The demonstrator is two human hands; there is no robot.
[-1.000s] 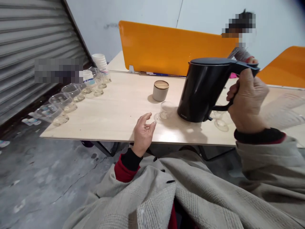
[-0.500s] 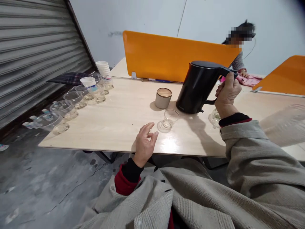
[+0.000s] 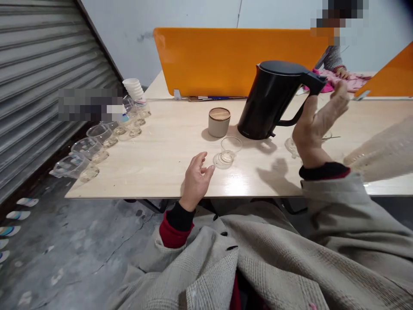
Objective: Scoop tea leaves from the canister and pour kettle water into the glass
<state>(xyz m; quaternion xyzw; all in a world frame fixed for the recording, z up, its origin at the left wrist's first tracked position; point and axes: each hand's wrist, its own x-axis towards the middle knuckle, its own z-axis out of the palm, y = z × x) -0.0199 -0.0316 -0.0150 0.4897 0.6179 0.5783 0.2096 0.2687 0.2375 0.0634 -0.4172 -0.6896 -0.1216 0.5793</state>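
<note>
A black electric kettle [image 3: 269, 101] stands upright on the light wooden table [image 3: 167, 150]. My right hand [image 3: 318, 120] is beside its handle, fingers stretched out and no longer wrapped round it. In front of the kettle sits a clear plastic cup [image 3: 228, 151] with a little clear liquid at the bottom. Just left of that cup hovers my left hand [image 3: 197, 177], its fingers apart and empty. Behind the cup is a grey canister [image 3: 219, 122] with a wooden lid. Partly hidden behind my right wrist lies a clear dish [image 3: 291, 147].
Along the left edge stand several clear cups [image 3: 88, 148] and a stack of white paper cups [image 3: 134, 89]. An orange divider [image 3: 226, 60] crosses the back. Clear stacked plastic [image 3: 383, 148] lies at right. Behind the divider, a person's hand [image 3: 342, 73] rests on pink cloth [image 3: 325, 77].
My right hand has let go of the kettle's handle and spread its fingers. The kettle stays beside the canister. My left hand has opened slightly. The camera view has shifted.
</note>
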